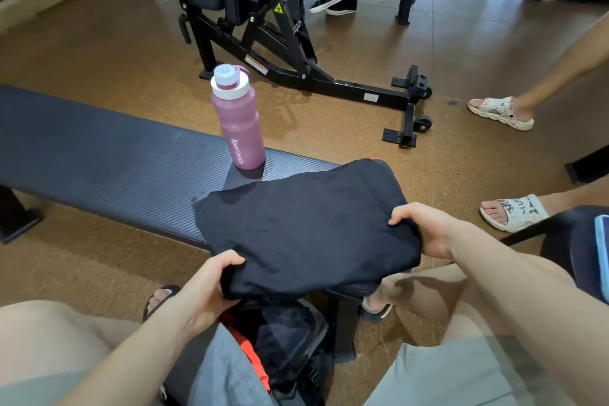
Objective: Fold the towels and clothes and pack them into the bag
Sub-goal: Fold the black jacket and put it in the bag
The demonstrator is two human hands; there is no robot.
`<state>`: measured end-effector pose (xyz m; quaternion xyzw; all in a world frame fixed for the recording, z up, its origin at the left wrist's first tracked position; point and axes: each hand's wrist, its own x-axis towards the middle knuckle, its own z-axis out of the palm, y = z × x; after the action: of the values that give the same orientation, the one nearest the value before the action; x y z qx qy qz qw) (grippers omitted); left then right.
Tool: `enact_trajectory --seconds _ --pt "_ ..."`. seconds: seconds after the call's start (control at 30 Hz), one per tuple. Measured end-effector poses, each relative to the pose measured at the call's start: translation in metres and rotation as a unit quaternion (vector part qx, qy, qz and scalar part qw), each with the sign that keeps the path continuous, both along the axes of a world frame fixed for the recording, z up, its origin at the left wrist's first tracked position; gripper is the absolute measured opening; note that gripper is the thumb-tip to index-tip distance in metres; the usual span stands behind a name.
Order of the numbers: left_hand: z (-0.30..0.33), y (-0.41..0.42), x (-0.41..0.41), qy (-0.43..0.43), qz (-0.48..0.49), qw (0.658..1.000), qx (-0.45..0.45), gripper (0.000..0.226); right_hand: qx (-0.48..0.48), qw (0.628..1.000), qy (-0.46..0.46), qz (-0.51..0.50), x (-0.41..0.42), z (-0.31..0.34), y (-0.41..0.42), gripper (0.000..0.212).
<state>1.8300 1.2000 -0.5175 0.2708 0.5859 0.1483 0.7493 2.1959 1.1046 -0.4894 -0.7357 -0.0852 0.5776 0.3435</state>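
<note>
Black garment (303, 224): folded into a rough rectangle; lying across the near right end of the bench (99, 148), its near edge hanging past the bench edge over the bag; a small orange patch shows at its far edge.
Left hand (211, 277): at the garment's near left corner; thumb on top of the cloth, fingers curled underneath, clamped on the corner.
Right hand (425, 227): at the garment's right edge, near the near right corner; fingers curled over the top of the cloth and gripping it; the thumb is hidden, so I cannot tell how it lies.
Bag (283, 343): dark, open at the top, standing on the floor between the person's knees, just below the garment's near edge; dark mesh-like lining and an orange strip (253, 359) show inside; grey cloth (220, 369) lies at its left side, whether in or beside the bag cannot be told.
Bench: dark padded top with a ribbed texture, running from far left to near right; black legs beneath.
Water bottle (235, 119): pink with a white cap, upright on the bench, far of the garment and just apart from it.
Gym machine (273, 26): black frame with a padded seat, on the brown floor well beyond the bench.
Other people: sandalled feet (501, 112) on the floor at right; dark shoes (329, 5) far behind the machine.
Phone (601, 250): blue edge at the far right border.
</note>
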Motion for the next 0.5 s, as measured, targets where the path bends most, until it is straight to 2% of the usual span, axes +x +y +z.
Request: enact_trajectory --seconds 0.13,0.23,0.3,0.4,0.5 --pt "-0.004 -0.002 -0.003 0.008 -0.035 0.999 0.032 0.043 -0.011 1.000 -0.013 0.016 0.004 -0.009 -0.001 0.061" --pt "0.001 -0.002 -0.002 0.043 -0.048 0.994 0.084 0.038 -0.008 1.000 -0.024 0.005 0.000 0.005 0.002 0.040" --pt "0.005 0.000 -0.002 0.070 -0.058 0.988 0.126 0.046 0.008 0.998 -0.054 -0.010 0.001 0.014 0.005 0.034" --pt "0.012 0.002 0.002 0.082 -0.084 0.977 0.179 0.063 0.043 0.991 -0.121 -0.045 0.002 0.029 0.012 0.034" --pt "0.014 -0.001 0.017 0.102 -0.111 0.968 0.202 0.069 0.096 0.964 -0.238 -0.075 -0.002 0.046 0.021 0.020"
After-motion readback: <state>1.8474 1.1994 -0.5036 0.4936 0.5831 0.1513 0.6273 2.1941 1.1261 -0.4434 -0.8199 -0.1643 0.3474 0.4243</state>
